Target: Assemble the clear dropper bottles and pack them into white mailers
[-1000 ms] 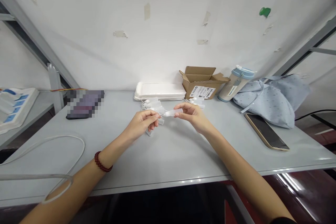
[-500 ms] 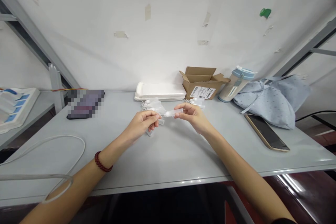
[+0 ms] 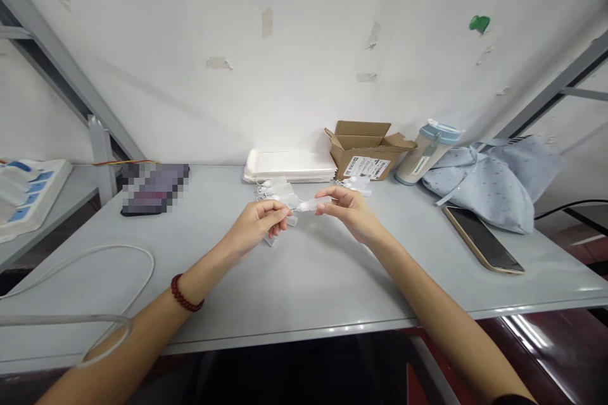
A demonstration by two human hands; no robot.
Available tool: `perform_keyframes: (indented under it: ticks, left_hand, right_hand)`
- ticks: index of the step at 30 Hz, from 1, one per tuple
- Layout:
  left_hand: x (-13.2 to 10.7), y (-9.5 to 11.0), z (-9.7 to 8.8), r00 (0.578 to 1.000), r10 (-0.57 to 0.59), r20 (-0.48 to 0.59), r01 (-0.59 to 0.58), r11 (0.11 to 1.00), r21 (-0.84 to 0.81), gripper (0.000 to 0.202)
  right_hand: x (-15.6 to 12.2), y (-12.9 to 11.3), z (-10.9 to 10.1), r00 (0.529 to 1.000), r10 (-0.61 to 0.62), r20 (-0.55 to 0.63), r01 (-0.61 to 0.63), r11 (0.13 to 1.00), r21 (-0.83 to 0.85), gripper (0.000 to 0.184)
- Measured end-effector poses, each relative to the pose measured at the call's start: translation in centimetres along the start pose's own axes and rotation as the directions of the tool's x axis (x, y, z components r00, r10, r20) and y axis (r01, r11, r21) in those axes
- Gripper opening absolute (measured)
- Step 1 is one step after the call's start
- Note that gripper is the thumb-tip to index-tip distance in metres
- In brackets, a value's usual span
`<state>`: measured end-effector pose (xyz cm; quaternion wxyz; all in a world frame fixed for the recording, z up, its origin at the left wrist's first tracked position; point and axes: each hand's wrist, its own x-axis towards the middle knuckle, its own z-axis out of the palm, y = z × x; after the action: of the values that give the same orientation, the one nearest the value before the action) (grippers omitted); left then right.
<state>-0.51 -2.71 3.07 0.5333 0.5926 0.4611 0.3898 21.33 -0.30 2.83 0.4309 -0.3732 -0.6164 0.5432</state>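
A small translucent white plastic piece [image 3: 310, 204], tube-like with a thin end to the left, is held level above the table between my two hands. My right hand [image 3: 349, 210] grips its wider right part between thumb and fingers. At the thin end, my left hand [image 3: 262, 223] is closed in a pinch; the fingertips hide the very tip. Just behind and under my left fingers lie several similar white pieces [image 3: 280, 188] with thin looped cords. Beyond my right hand is another small group of white pieces [image 3: 360, 185], partly covered by that hand.
White trays [image 3: 294, 168] are stacked against the wall, beside an opened cardboard box [image 3: 365, 155]. Farther right are a blue-lidded bottle [image 3: 427, 152], a light blue cloth bag [image 3: 494, 183] and a phone [image 3: 484, 239]. At left, a white cable [image 3: 137, 250] loops near my forearm.
Both hands stay in almost the same place. The held white piece has tilted or turned very slightly in my right fingers.
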Motion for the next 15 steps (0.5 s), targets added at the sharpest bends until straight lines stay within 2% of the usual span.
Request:
perform_keyframes:
  ticks: [15]
  left_hand:
    - [0.02, -0.19, -0.16, 1.0, -0.02, 0.02, 0.021, 0.998, -0.055, 0.023]
  right_hand:
    - [-0.05, -0.28, -0.01, 1.0, 0.01, 0.005, -0.01, 1.0, -0.017, 0.024]
